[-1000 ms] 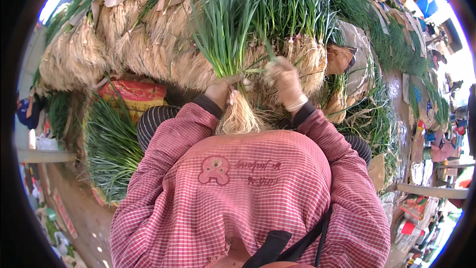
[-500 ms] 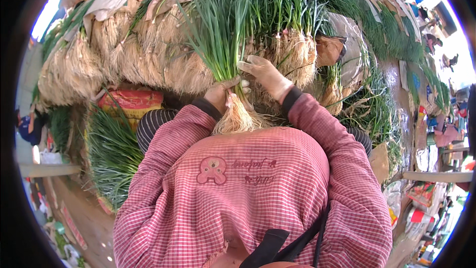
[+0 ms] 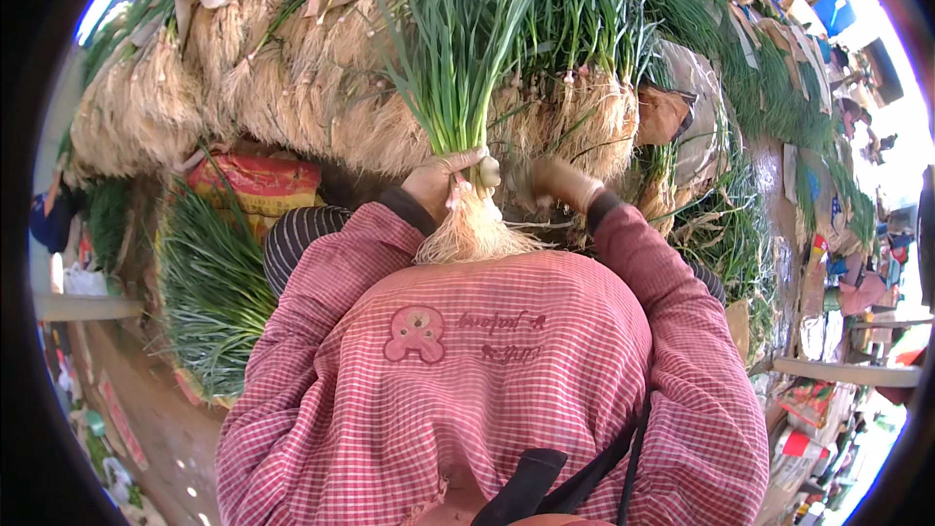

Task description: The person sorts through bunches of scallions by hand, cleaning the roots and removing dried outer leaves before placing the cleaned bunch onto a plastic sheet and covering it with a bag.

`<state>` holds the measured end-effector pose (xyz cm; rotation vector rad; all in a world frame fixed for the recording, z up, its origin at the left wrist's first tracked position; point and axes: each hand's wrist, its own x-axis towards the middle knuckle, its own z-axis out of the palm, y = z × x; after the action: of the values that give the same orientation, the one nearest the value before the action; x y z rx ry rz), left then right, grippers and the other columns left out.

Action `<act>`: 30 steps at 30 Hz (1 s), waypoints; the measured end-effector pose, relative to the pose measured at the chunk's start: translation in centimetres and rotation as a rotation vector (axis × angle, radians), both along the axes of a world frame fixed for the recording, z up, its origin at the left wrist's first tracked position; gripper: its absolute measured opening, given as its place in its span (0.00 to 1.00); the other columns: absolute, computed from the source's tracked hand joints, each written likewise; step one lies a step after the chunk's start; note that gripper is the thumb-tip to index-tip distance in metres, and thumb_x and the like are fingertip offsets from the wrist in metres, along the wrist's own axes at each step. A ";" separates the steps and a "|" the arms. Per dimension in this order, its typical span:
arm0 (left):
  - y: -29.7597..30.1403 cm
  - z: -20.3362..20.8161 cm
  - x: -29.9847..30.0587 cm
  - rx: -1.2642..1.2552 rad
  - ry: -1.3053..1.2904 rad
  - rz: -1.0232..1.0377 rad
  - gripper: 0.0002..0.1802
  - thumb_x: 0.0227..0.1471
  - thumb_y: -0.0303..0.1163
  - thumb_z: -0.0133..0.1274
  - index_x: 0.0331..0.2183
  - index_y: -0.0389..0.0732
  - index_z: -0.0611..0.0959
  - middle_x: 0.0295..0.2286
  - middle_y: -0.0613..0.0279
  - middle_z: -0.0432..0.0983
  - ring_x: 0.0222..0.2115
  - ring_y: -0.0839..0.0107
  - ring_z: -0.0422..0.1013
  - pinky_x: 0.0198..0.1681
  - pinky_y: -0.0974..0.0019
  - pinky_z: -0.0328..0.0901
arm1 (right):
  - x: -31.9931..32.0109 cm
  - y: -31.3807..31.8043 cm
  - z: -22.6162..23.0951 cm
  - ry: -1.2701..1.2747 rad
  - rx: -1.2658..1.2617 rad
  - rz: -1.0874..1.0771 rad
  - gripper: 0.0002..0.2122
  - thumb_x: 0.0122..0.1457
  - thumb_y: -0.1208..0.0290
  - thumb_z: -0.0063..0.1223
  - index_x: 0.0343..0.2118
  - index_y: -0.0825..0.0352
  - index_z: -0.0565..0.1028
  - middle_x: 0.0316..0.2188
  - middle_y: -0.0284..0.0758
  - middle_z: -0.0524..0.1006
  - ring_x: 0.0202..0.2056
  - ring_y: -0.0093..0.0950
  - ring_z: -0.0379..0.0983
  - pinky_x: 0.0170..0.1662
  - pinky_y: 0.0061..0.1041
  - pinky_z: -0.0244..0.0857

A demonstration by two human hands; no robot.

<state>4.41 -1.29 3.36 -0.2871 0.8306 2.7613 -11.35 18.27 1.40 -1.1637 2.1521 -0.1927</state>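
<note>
Close in front of my chest, my left hand (image 3: 440, 181) is wrapped round a bunch of green garlic (image 3: 466, 107). The bunch stands upright, its long leaves pointing away from me and its pale, stringy roots (image 3: 471, 229) hanging toward my lap. A thin glove covers each hand. To the right of the bunch, apart from it, is my right hand (image 3: 565, 183), smeared by motion. Its fingers do not show clearly, nor whether they hold anything. Beyond both hands hang the roots of more bunches (image 3: 584, 122), heaped in a long row.
At my left stands a red and yellow sack (image 3: 255, 185) beside a basket-like heap of green leaves (image 3: 219, 282). Loose greens (image 3: 726, 224) lie on the right, near a brown wrapping (image 3: 662, 112). Other people and more heaps are at the far right.
My right hand has let go of the bunch's stems and moved right and a little toward me. My left hand keeps its hold, with the bunch slightly more upright.
</note>
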 end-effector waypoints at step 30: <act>1.6 2.1 -0.2 0.117 0.286 -0.102 0.40 0.54 0.44 0.50 0.62 0.46 0.52 0.62 0.54 0.48 0.61 0.50 0.51 0.61 0.39 0.48 | -0.3 6.3 5.0 -1.209 -1.193 -0.672 0.09 0.64 0.68 0.42 0.40 0.66 0.72 0.25 0.25 0.69 0.23 0.16 0.63 0.30 0.12 0.64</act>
<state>4.23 0.31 5.45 0.1712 0.7192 2.7774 -11.61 24.59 6.44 -0.4275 1.0683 -2.0473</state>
